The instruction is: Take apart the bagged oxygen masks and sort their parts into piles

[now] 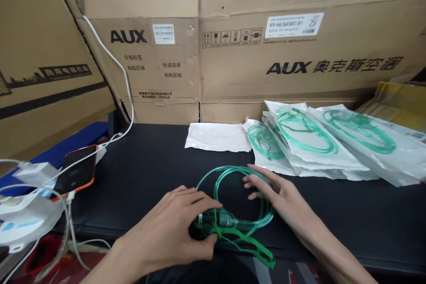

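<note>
The oxygen mask [216, 222] is partly hidden under the left hand [173, 230]. The outermost sealed mask packet [369, 137] is cut off by the picture's right edge. The cardboard box labels' [294, 25] small print cannot be read.

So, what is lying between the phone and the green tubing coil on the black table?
In the head view, only bare black table lies between the phone and the green tubing coil; the left hand reaches in lower down.

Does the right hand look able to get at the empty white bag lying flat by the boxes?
Probably yes: the right hand rests on the green tubing coil, and only bare black table lies between it and the white bag.
</note>
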The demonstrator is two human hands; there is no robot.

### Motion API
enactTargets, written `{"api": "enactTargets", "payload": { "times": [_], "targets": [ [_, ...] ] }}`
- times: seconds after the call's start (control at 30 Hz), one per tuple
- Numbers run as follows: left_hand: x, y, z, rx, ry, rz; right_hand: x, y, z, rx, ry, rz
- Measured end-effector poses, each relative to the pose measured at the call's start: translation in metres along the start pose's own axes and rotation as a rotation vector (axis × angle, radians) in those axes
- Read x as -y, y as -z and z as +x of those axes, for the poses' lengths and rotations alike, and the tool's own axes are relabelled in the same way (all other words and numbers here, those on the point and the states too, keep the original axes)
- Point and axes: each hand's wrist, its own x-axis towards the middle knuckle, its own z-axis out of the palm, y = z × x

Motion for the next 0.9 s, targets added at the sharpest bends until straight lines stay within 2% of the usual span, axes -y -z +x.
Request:
{"api": "enactTargets", "payload": {
  "times": [0.07, 0.13, 0.2, 0.3, 0.4, 0.5, 0.57, 0.63, 0.73, 0.8, 0.9],
  "targets": [
    [0.001, 0.002, 0.003, -0.041, -0.040, 0.029, 0.001, 0.009, -0.003, -0.175, 0.160, -0.161],
    [0.001, 0.005, 0.005, -0.072, -0.094, 0.060, 0.005, 0.015, -0.007, -0.238, 0.300, -0.296],
    [0.002, 0.009, 0.007, -0.089, -0.142, 0.087, 0.011, 0.016, -0.012, -0.126, 0.367, -0.399],
    [0.002, 0.015, 0.011, -0.114, -0.182, 0.122, 0.018, 0.011, -0.016, 0.167, 0.387, -0.500],
    [0.001, 0.020, 0.015, -0.144, -0.216, 0.171, 0.019, 0.002, -0.015, 0.393, 0.390, -0.551],
    [-0.002, 0.024, 0.018, -0.151, -0.267, 0.224, 0.015, -0.005, -0.011, 0.521, 0.387, -0.560],
    [-0.005, 0.027, 0.018, -0.131, -0.281, 0.213, 0.011, -0.008, -0.010, 0.539, 0.383, -0.551],
    [-0.005, 0.029, 0.015, -0.093, -0.222, 0.146, 0.006, -0.009, -0.010, 0.520, 0.382, -0.542],
    [0.001, 0.029, 0.015, -0.045, -0.016, -0.006, -0.001, -0.010, -0.013, 0.492, 0.400, -0.532],
    [0.007, 0.026, 0.020, -0.011, 0.124, -0.130, -0.004, -0.010, -0.015, 0.475, 0.413, -0.521],
    [0.012, 0.019, 0.035, 0.106, 0.222, -0.302, -0.008, -0.010, -0.018, 0.462, 0.426, -0.504]
  ]
}}
